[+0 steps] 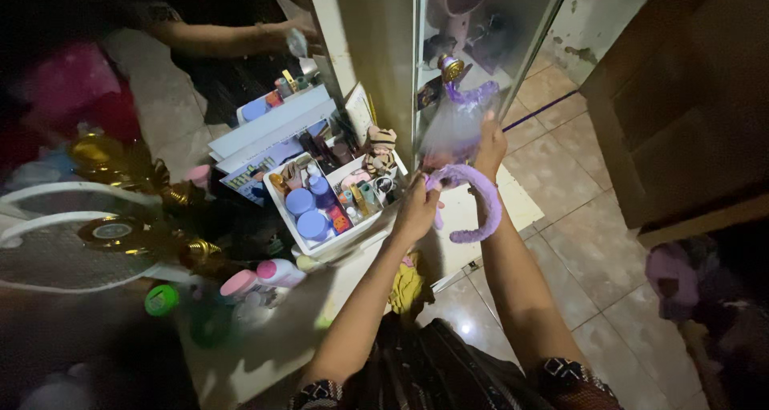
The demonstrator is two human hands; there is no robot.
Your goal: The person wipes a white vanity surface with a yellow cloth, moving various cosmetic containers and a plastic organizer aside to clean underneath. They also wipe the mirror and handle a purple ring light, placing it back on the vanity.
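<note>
A fuzzy purple headband (pixel 479 203) curves down between my two hands. My left hand (pixel 418 208) pinches one end of it near a white basket. My right hand (pixel 489 144) is raised higher and grips a clear plastic bag (pixel 453 126) with a purple top, which the headband's other end runs into. Both arms reach forward from the bottom of the view over a tiled floor.
A white basket (pixel 282 207) holds blue-lidded jars and small cosmetics. Beside it stand pink-capped bottles (pixel 268 275), a white fan (pixel 60 234) and gold ornaments. A white cabinet (pixel 376 50) rises ahead. Another person's arm (pixel 232 38) reaches in at the top left. Cardboard boxes (pixel 689 98) stand right.
</note>
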